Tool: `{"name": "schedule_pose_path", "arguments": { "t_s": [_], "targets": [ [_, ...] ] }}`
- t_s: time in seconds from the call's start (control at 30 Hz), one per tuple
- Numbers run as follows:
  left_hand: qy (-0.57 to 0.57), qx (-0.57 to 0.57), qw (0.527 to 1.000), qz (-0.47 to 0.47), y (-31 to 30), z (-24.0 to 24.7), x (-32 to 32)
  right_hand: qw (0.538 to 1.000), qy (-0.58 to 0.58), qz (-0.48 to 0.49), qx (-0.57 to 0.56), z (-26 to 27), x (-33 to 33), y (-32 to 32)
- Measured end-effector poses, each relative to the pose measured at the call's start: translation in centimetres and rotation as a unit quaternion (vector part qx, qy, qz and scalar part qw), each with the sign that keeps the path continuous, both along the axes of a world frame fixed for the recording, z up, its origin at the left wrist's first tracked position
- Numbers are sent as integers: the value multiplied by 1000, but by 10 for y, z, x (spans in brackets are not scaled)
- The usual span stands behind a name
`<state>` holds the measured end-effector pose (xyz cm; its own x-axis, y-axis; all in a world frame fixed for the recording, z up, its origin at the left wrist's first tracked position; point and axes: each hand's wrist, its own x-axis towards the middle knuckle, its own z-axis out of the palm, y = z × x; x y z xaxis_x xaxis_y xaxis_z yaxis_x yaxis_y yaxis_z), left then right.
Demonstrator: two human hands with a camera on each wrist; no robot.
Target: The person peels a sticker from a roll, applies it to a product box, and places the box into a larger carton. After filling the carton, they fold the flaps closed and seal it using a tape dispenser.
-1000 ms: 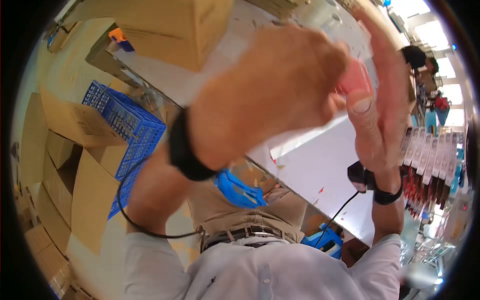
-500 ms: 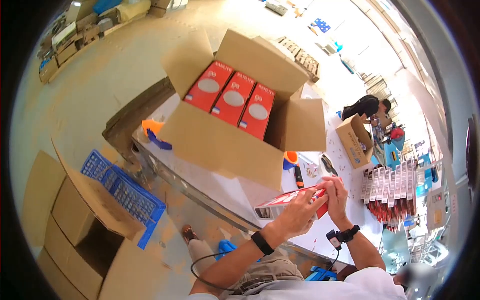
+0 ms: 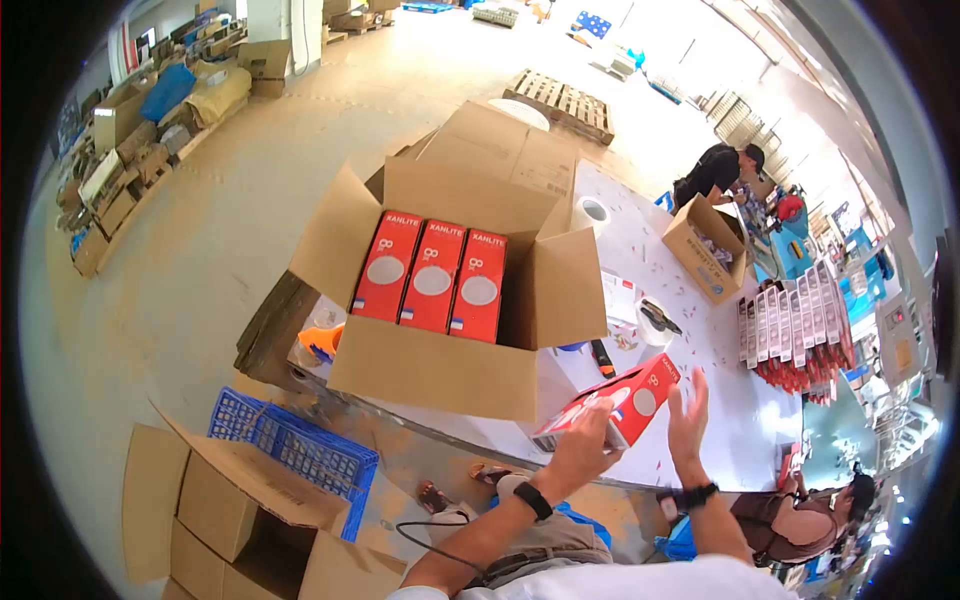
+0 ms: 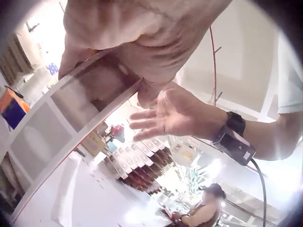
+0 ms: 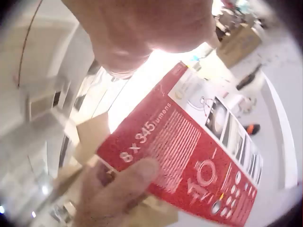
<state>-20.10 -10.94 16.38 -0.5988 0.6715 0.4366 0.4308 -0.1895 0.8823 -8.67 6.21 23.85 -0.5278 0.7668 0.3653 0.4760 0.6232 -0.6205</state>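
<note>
A long red retail box printed with "8x" and a white disc is held by my left hand over the table's near edge. In the right wrist view the left thumb presses the box's printed face, marked "8 x 345 lumens". My right hand is beside the box's far end, its fingers straight and holding nothing. The left wrist view also shows that right hand with fingers spread. Left of the hands, an open cardboard carton contains three red XANLITE boxes in a row.
A white table carries a tape roll, a black-and-orange cutter and a stack of flat printed cartons. A blue crate and another open carton are at lower left. Two other people work nearby.
Both hands came down from near the camera with the red box. Half a second ago both fingered its end; now the right hand has let go and opened, while the left keeps its grip.
</note>
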Motion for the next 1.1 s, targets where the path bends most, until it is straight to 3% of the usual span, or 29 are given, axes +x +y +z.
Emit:
{"name": "schedule_pose_path", "arguments": {
  "t_s": [0.03,0.07,0.17,0.2,0.23,0.3,0.37,0.4,0.47,0.53,0.6,0.67,0.7,0.73,0.77,0.83,0.93,1.03,1.1],
  "targets": [
    [-9,-11,1000,2,3,2,5,991,24,-49,-125,-14,18,3],
    [14,8,1000,-27,4,8,7,942,44,-86,-321,7,20,-21],
    [56,-78,987,-129,-2,28,35,941,69,13,-330,-3,26,-28],
    [49,-98,981,-160,-4,32,34,947,53,3,-317,-3,27,-18],
    [61,-154,951,-261,-3,34,27,950,22,2,-311,-1,27,-14],
    [73,-260,853,-446,-22,90,-21,954,-46,2,-296,22,30,-9],
    [134,-191,872,-430,-56,141,-78,951,-42,31,-305,29,34,2],
    [175,-224,870,-402,-70,178,-108,949,-39,46,-311,29,35,7],
    [277,-186,895,-296,-93,218,-169,956,-58,77,-277,21,37,19],
    [344,-223,891,-196,-97,237,-221,953,-65,93,-282,28,32,27],
    [404,-238,869,-157,-97,228,-255,956,-60,103,-266,30,33,35],
    [412,-281,849,-173,-95,204,-270,966,-30,104,-234,15,36,53],
    [417,-302,837,-183,-94,195,-279,963,9,91,-252,7,42,66],
    [455,-343,795,-208,-94,189,-287,959,48,77,-270,-1,51,81],
    [447,-358,791,-216,-96,182,-296,952,85,62,-287,-5,58,90],
    [426,-386,785,-232,-103,165,-310,924,153,29,-350,39,64,90],
    [384,-385,805,-236,-116,146,-319,915,285,54,-280,80,84,106],
    [390,-374,808,-234,-122,138,-316,842,430,64,-320,106,105,123],
    [360,-382,812,-254,-123,139,-321,816,456,70,-348,153,68,93]
  ]
}}
